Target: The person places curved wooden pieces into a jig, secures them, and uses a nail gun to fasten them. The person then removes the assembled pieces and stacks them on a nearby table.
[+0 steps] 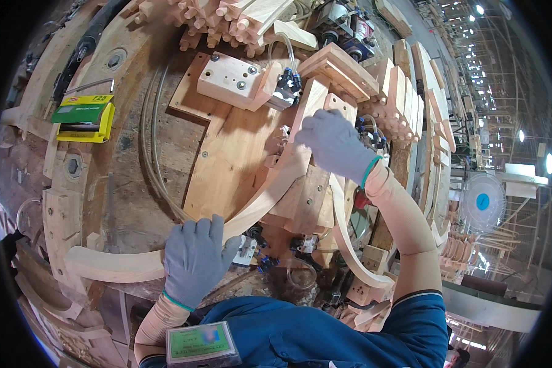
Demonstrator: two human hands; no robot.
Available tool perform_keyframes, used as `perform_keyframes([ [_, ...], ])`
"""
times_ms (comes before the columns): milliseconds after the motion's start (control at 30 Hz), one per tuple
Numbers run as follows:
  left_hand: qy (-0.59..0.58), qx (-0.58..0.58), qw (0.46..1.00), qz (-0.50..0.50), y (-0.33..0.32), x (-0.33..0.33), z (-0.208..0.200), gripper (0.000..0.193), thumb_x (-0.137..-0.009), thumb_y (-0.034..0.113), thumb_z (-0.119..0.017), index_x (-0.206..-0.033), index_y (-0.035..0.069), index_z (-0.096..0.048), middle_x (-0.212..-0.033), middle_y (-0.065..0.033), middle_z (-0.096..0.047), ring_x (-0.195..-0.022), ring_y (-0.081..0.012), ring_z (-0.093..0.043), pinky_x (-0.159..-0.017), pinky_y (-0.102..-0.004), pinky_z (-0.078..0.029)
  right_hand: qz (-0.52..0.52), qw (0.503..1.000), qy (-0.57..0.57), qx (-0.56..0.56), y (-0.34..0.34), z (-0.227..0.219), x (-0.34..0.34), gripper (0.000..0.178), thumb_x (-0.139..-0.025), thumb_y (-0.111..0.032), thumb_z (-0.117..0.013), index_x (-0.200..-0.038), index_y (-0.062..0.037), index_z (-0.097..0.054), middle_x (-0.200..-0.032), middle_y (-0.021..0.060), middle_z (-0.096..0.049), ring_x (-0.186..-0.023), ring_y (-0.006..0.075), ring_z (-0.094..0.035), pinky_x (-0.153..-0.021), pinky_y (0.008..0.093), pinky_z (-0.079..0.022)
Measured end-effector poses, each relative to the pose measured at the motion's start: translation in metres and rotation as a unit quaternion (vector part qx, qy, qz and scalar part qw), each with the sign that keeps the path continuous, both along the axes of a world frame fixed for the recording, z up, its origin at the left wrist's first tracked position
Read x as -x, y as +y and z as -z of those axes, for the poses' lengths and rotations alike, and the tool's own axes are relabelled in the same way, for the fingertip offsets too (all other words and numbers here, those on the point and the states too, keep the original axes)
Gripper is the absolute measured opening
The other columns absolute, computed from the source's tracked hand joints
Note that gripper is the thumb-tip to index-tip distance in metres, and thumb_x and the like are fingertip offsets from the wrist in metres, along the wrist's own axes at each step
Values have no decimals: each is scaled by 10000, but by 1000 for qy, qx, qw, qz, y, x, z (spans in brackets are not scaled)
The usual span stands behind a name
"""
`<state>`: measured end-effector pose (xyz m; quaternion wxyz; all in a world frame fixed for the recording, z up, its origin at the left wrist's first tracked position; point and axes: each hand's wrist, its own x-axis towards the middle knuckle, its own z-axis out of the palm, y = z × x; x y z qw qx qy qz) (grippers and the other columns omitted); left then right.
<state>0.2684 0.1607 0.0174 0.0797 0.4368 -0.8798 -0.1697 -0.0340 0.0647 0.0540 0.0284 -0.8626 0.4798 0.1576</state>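
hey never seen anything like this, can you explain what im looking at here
No robot here: this is a person working with two gray-gloved hands. The single picture comes from a wide fisheye camera on their head, looking down, so straight edges bend toward the rim.

The left hand is on a long curved wooden piece; the right hand is at its upper end. How firmly either grips is hard to tell.

On the bench are a wooden fixture with screws, clear hoses, a pile of peg-ended wooden parts and a yellow and green package. A fan stands in the background.
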Motion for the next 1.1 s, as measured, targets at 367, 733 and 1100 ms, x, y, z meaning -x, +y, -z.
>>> perform_keyframes([
  [367,17,11,1000,0,2,3,0,353,-793,322,-644,-1001,51,-554,-752,-75,-491,-705,-246,-507,-639,-376,-395,101,980,-111,134,20,10,16,254,-662,-52,-579,-860,-185,-668,-824,-1,-585,-823,211,-550,-754,370,-427],
  [733,-19,46,999,9,10,7,-1,240,-819,302,-618,-892,79,-565,-700,-74,-501,-658,-255,-515,-613,-382,-395,313,890,-261,206,146,-30,47,122,-772,-163,-628,-890,-144,-650,-814,45,-653,-791,246,-603,-730,359,-467],
  [1100,-47,28,998,22,14,8,7,340,-891,390,-498,-826,71,-597,-762,-154,-624,-724,-348,-605,-641,-446,-446,568,742,-271,230,347,3,136,178,-765,-206,-632,-885,-80,-665,-855,135,-666,-831,308,-638,-738,386,-490],
])
